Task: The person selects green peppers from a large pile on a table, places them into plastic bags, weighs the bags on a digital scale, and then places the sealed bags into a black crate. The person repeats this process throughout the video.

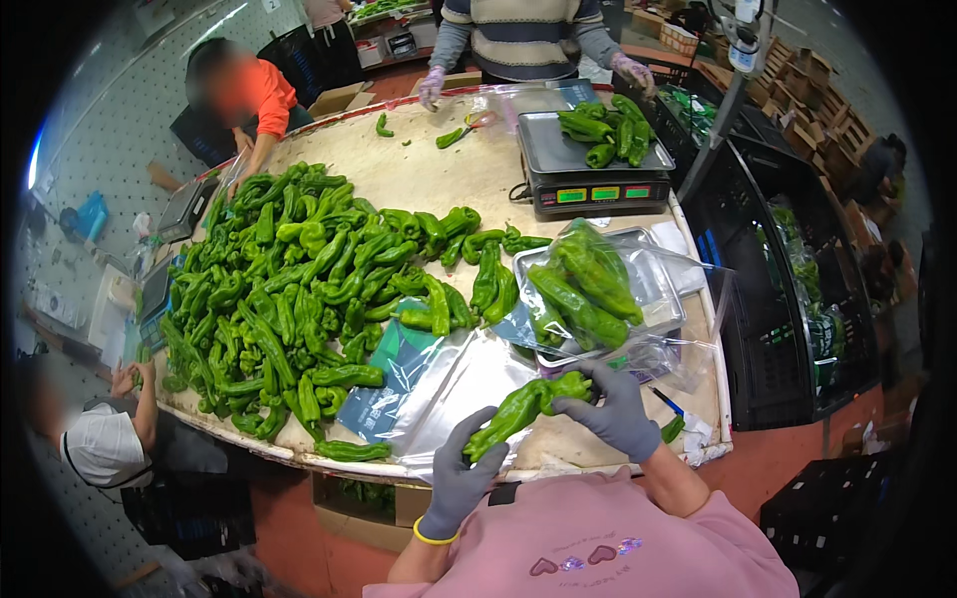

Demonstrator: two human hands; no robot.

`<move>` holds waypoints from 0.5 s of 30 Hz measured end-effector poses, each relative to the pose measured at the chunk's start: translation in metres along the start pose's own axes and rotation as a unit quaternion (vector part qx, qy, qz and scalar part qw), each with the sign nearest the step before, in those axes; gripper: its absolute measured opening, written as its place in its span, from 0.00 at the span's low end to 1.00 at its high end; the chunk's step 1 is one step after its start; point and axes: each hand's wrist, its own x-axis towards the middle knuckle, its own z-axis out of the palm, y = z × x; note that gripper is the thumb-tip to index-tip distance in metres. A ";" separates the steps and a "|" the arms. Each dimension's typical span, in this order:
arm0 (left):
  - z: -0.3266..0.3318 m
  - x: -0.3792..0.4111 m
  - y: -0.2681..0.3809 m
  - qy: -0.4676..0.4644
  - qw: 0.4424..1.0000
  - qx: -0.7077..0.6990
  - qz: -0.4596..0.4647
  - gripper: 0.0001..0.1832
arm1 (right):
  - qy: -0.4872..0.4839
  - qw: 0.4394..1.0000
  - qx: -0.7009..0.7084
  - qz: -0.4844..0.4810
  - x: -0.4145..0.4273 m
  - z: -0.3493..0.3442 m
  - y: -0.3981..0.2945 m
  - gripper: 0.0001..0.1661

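Both my hands wear grey gloves. A long green pepper [514,411] spans between them above the table's near edge. My left hand [467,467] grips its lower left end, and my right hand [617,411] has hold of the upper right end, where a second pepper may overlap it. Just beyond, a clear plastic bag with several green peppers [591,291] rests on the metal pan of a scale [665,299]. Flat printed plastic bags [404,374] lie left of the scale. A big heap of green peppers [299,284] spreads over the left of the table.
Across the table [359,153], a digital scale [598,168] carries loose peppers. A gloved co-worker [516,37] stands behind it; two others [262,97] [112,441] sit at the left. Black crates [748,299] and a metal post [710,142] border the right side. A pen [665,400] lies nearby.
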 end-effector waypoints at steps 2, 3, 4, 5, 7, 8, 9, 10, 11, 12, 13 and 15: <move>0.000 -0.002 -0.003 0.025 0.999 0.012 0.028 0.21 | 0.027 0.999 -0.006 -0.042 -0.003 0.003 0.010 0.24; 0.000 -0.003 -0.003 0.027 0.999 0.011 0.029 0.21 | 0.037 0.997 -0.007 -0.064 -0.003 0.005 0.012 0.23; 0.000 -0.004 -0.003 0.029 0.999 0.011 0.030 0.20 | 0.044 0.996 -0.014 -0.077 -0.002 0.004 0.007 0.20; 0.000 -0.005 -0.004 0.030 0.999 0.011 0.031 0.20 | 0.056 0.994 -0.022 -0.089 -0.002 0.004 0.007 0.18; 0.001 -0.007 -0.006 0.021 0.997 0.042 0.063 0.19 | 0.081 0.990 -0.039 -0.112 -0.003 0.004 0.008 0.16; 0.002 -0.007 -0.006 0.016 0.995 0.057 0.079 0.19 | 0.087 0.989 -0.042 -0.110 -0.003 0.004 0.008 0.16; 0.003 -0.006 -0.006 0.021 0.990 0.083 0.114 0.19 | 0.091 0.989 -0.044 -0.108 -0.003 0.003 0.008 0.17; 0.006 -0.005 -0.006 0.025 0.983 0.108 0.148 0.18 | 0.096 0.989 -0.046 -0.106 -0.003 0.003 0.009 0.18; 0.008 -0.003 -0.006 0.029 0.974 0.134 0.183 0.18 | 0.090 0.991 -0.037 -0.089 -0.004 0.004 0.011 0.19; 0.008 -0.001 -0.005 0.021 0.966 0.157 0.204 0.18 | 0.087 0.993 -0.029 -0.071 -0.004 0.003 0.013 0.19; 0.008 0.000 -0.004 0.013 0.958 0.179 0.225 0.17 | 0.084 0.995 -0.021 -0.054 -0.005 0.003 0.016 0.20; 0.009 0.002 -0.003 0.002 0.946 0.196 0.257 0.17 | 0.111 0.993 -0.005 -0.034 -0.006 0.007 0.025 0.20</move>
